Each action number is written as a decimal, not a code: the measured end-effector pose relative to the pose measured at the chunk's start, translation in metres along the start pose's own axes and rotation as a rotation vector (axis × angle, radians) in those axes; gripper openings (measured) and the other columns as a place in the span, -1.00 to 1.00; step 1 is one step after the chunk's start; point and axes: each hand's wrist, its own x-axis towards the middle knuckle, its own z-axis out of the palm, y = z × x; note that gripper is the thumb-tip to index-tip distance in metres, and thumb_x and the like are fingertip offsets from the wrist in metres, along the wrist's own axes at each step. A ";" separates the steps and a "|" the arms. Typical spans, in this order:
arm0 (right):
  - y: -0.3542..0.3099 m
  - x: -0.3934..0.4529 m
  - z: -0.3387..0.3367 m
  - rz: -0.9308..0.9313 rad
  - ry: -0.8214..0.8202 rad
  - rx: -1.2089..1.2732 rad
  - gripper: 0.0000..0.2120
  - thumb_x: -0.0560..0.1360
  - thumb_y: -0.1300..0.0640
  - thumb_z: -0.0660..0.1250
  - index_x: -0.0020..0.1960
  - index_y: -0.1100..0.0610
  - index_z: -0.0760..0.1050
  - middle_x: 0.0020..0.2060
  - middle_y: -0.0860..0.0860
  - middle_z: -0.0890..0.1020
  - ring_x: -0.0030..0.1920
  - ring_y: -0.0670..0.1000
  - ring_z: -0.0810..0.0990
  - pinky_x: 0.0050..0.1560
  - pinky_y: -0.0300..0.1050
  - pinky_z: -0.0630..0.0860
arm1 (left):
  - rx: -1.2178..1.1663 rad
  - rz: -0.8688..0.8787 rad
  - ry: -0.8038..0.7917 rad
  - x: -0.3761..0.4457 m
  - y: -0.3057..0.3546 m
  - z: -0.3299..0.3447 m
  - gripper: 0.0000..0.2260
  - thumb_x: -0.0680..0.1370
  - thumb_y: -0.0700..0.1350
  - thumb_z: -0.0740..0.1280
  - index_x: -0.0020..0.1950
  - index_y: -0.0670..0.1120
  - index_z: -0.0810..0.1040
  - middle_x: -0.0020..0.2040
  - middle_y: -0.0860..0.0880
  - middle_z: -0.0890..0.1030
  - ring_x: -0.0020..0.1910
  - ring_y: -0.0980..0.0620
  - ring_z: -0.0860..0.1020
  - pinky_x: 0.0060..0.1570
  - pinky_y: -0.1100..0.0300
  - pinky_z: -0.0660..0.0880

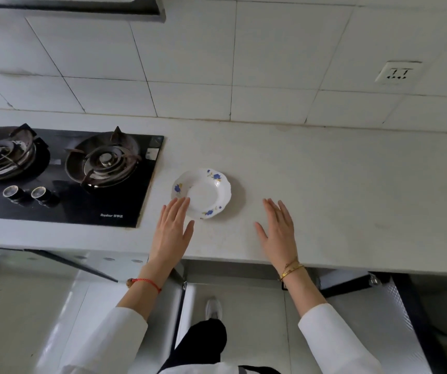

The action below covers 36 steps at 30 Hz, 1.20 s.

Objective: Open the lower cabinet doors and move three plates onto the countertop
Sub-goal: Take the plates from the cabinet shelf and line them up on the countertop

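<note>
One white plate (203, 193) with blue flowers on its scalloped rim lies on the pale countertop (325, 190), just right of the stove. My left hand (172, 230) hovers flat and open, its fingertips over the plate's near-left rim. My right hand (277, 229) is open too, palm down, a hand's width right of the plate and holding nothing. Below the counter edge, the lower cabinet doors (362, 282) stand swung open to both sides. The cabinet's inside is hidden from view.
A black two-burner gas stove (63, 171) with two knobs fills the counter's left part. A wall socket (398, 72) sits on the white tiled wall at upper right. A range hood edge (82, 6) is at the top left. My leg and shoe (213, 309) stand between the doors.
</note>
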 end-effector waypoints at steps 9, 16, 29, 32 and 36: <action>0.038 -0.110 -0.046 -0.024 -0.002 0.015 -0.46 0.60 0.02 0.21 0.52 0.16 0.17 0.49 0.05 0.30 0.55 0.10 0.10 0.53 0.09 0.15 | -0.056 0.008 0.036 -0.103 0.068 0.006 -0.54 0.61 -0.12 0.23 0.50 -0.12 0.26 0.48 -0.11 0.34 0.52 -0.08 0.21 0.52 0.05 0.05; 0.060 -0.189 -0.069 0.000 0.028 0.053 -0.46 0.60 0.02 0.22 0.51 0.16 0.18 0.44 0.10 0.38 0.49 0.13 0.26 0.48 0.07 0.24 | -0.085 0.044 0.059 -0.177 0.110 0.010 -0.60 0.58 -0.15 0.28 0.42 -0.12 0.38 0.33 -0.07 0.50 0.34 -0.06 0.42 0.36 0.01 0.38; 0.119 -0.217 -0.007 0.061 -0.002 0.024 -0.57 0.59 0.07 0.23 0.42 0.18 0.33 0.28 0.11 0.51 0.34 0.12 0.42 0.35 0.04 0.39 | -0.090 0.056 -0.046 -0.198 0.109 0.082 -0.63 0.59 -0.15 0.25 0.40 -0.16 0.41 0.32 -0.08 0.51 0.33 -0.07 0.44 0.36 0.02 0.38; 0.143 -0.201 0.030 0.094 -0.028 0.000 -0.59 0.60 0.06 0.22 0.40 0.17 0.35 0.29 0.10 0.51 0.35 0.12 0.41 0.35 0.05 0.38 | -0.080 0.048 -0.061 -0.184 0.093 0.123 -0.63 0.59 -0.16 0.25 0.40 -0.16 0.41 0.33 -0.08 0.51 0.34 -0.07 0.43 0.36 0.02 0.38; 0.181 -0.169 0.087 0.102 -0.049 -0.057 -0.60 0.60 0.04 0.19 0.40 0.16 0.36 0.27 0.09 0.54 0.32 0.12 0.43 0.33 0.02 0.38 | -0.074 0.029 -0.067 -0.156 0.064 0.189 -0.63 0.59 -0.16 0.25 0.40 -0.16 0.41 0.33 -0.09 0.50 0.34 -0.09 0.42 0.36 0.03 0.37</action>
